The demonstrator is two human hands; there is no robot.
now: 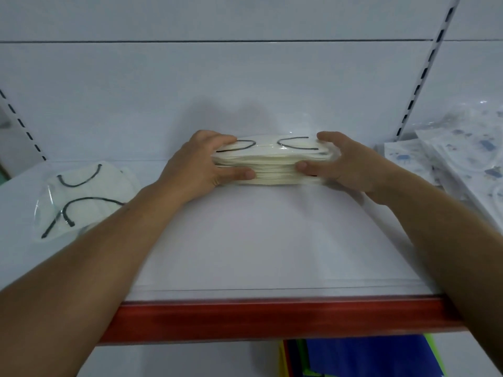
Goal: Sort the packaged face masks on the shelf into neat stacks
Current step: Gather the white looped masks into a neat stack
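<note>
A stack of cream packaged face masks [272, 164] with black ear loops stands on the white shelf [258, 235], near the back panel. My left hand [201, 167] grips the stack's left end, fingers over the top and thumb along the front. My right hand [345, 164] grips the right end the same way. Loose cream masks in clear wrappers [81, 197] lie at the shelf's left. A pile of white masks with a blue print [457, 159] lies at the right.
The shelf has a red front edge [272, 319]. Slotted uprights [427, 66] rise at the back right and back left. Coloured packages [362, 357] show on the level below.
</note>
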